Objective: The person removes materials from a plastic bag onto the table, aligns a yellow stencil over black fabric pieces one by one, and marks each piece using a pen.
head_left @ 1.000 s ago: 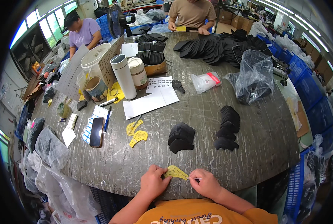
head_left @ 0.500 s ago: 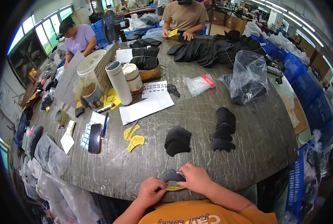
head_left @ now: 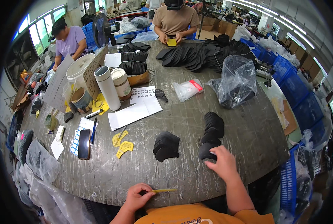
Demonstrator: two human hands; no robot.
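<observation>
My left hand (head_left: pixel 137 198), near the front edge of the table, pinches a thin yellow template (head_left: pixel 164 190), seen almost edge-on. Further right, my right hand (head_left: pixel 225 165) reaches to the near end of a fanned row of black curved pieces (head_left: pixel 213 127). Its index finger touches the nearest black piece (head_left: pixel 206 151), while the thumb is spread apart below it. A second fanned stack of black pieces (head_left: pixel 166 145) lies left of that row. Beyond my left hand rest two more yellow templates (head_left: pixel 125 148).
A phone (head_left: pixel 84 144), pen and marker lie at left. White paper (head_left: pixel 136 112), a white bottle (head_left: pixel 107 89), a jar and a bucket (head_left: pixel 79 69) stand behind. Plastic bags (head_left: pixel 236 82) and black piles cover the far side, where a co-worker holds a yellow piece.
My right hand has moved from beside my left hand to the row at right; the dark piece between my hands is gone from there. My left hand keeps the yellow template, now tilted edge-on.
</observation>
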